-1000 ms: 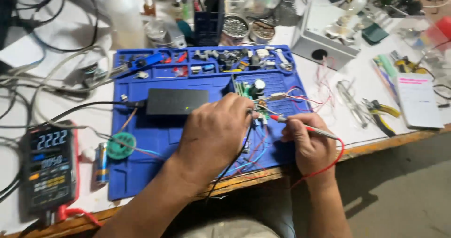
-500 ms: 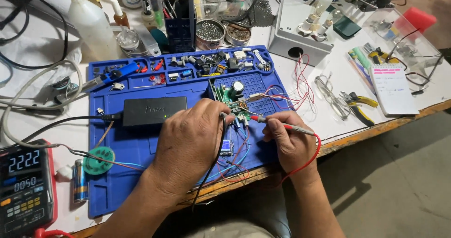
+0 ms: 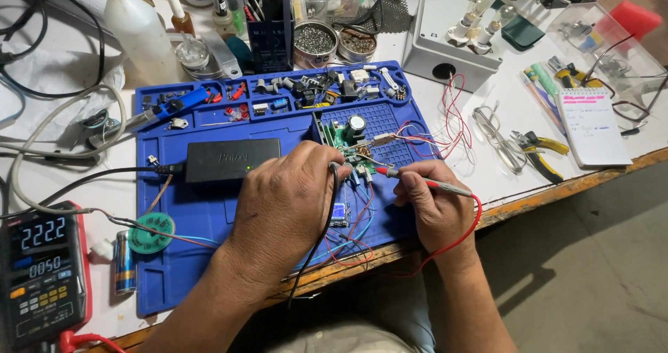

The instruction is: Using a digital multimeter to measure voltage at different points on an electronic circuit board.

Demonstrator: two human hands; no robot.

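Hands [image 3: 292,200] stay probing circuit board [image 3: 348,134].

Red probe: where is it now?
Head view, right of centre: the right hand pinches the red probe, tip on the green circuit board over the blue mat.

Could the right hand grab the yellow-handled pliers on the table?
Probably yes. The yellow-handled pliers lie in the open on the white table, just right of the right hand, with nothing on top. But that hand is already gripping a red test probe, so its fingers are busy.
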